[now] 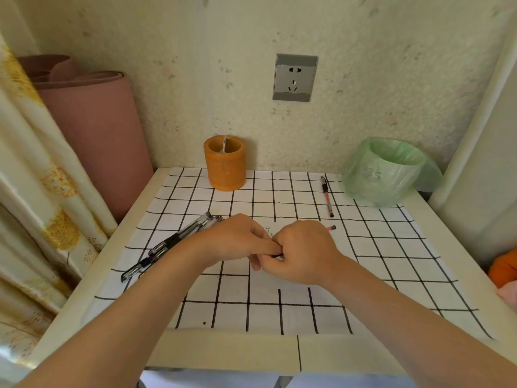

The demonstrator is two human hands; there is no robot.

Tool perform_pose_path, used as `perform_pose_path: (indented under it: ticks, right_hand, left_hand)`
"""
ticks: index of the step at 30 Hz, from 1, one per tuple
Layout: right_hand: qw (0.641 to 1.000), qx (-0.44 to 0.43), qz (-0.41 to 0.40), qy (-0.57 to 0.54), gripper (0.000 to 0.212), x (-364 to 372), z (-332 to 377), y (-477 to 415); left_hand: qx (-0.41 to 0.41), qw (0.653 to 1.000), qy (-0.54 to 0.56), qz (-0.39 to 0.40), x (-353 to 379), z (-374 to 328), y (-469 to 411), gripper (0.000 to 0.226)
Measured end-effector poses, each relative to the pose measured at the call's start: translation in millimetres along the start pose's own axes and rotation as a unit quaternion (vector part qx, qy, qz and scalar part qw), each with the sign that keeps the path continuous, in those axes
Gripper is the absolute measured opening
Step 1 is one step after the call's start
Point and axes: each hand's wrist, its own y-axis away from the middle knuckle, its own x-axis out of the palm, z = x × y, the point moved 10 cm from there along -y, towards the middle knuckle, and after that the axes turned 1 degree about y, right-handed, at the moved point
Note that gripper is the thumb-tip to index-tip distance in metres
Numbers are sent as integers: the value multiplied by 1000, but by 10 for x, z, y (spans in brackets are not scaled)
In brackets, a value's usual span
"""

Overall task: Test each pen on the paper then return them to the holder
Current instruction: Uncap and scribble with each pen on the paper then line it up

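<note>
Centrally, right hand (303, 254) around pen (331, 227) (red-ended)

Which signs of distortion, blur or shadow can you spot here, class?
Head view: wide-angle bending curves the grid lines of the checked cloth; light is soft, with faint shadows under the left hand and the right hand gripping a red pen; the writing on the paper is too blurred to read.

A corner of a home: floral wallpaper (195, 65), a patterned curtain (33, 163), a rolled pink mat (92, 130) beside a small checked-cloth table (223, 351).
</note>
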Motion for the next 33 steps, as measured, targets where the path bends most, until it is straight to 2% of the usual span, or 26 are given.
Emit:
perform_pose_path:
  ticks: [3,5,9,12,15,19,22,25,28,33]
  right_hand:
    - [1000,-7,-2,-22,47,-21,5,-8]
    - [998,2,24,-65,41,26,-34,-7]
    - [985,26,53,-161,33,99,-200,15]
    - [984,58,46,-160,27,108,-439,7]
    - [981,88,46,-169,20,125,-620,22]
    - [972,175,2,-155,17,58,-931,14]
    - [954,275,-22,-120,16,51,-1324,20]
    - [937,333,-22,-99,16,114,-1618,29]
    - [929,361,-8,-79,15,198,-1758,8]
    - [931,361,-4,-52,12,301,-1769,-38]
  left_hand:
    - [8,1000,-2,-3,-42,-22,-5,20]
    - [9,999,-24,-21,-120,-20,-23,23]
    - [24,988,-71,-136,-449,-12,-56,13]
    - [29,971,-26,-235,-730,34,-30,11]
    - [41,961,46,-269,-786,49,-55,8]
    - [58,953,49,-294,-697,-1,-149,37]
    - [75,962,-30,-262,-526,-86,-260,52]
    - [83,967,-169,-174,-236,-121,-397,55]
    - [75,960,-255,-86,43,-66,-467,76]
    - [81,944,-316,-46,189,34,-497,97]
